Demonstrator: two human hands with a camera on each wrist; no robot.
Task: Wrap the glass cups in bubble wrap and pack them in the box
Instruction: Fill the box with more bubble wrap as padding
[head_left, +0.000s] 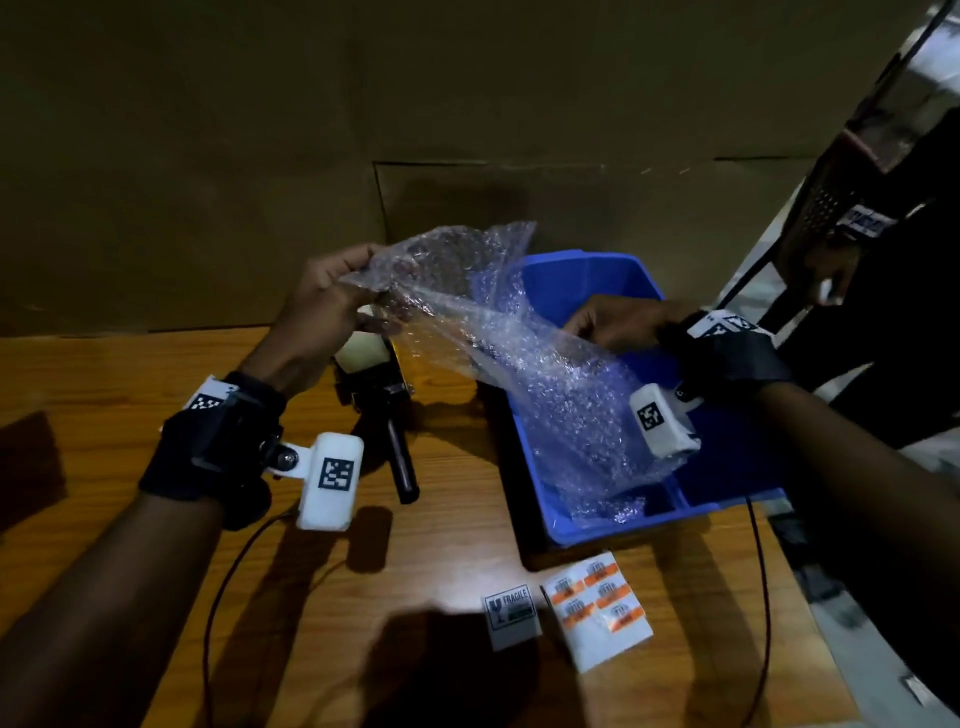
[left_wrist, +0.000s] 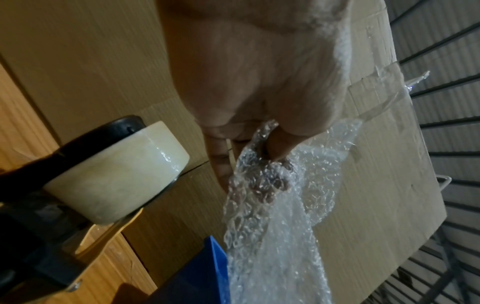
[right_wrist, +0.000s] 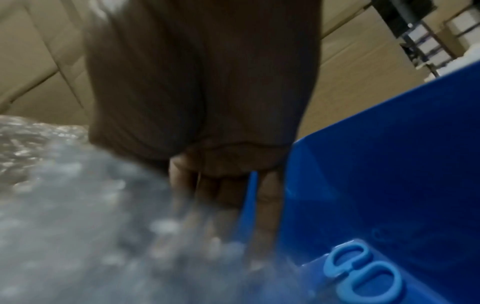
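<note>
left hand (head_left: 332, 296): grip pinches wrap (head_left: 519, 364) top corner, raised over dispenser (head_left: 374, 395) | wrap: stretched between hands, lower end in bin (head_left: 597, 270) | right hand (head_left: 618, 322): grip holds wrap edge above bin

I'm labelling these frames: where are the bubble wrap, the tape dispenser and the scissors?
bubble wrap (head_left: 550, 395): head view, middle of the sheet over the blue bin.
tape dispenser (left_wrist: 116, 170): left wrist view, side of its tape roll.
scissors (right_wrist: 363, 275): right wrist view, blue handle loops in the bin.
</note>
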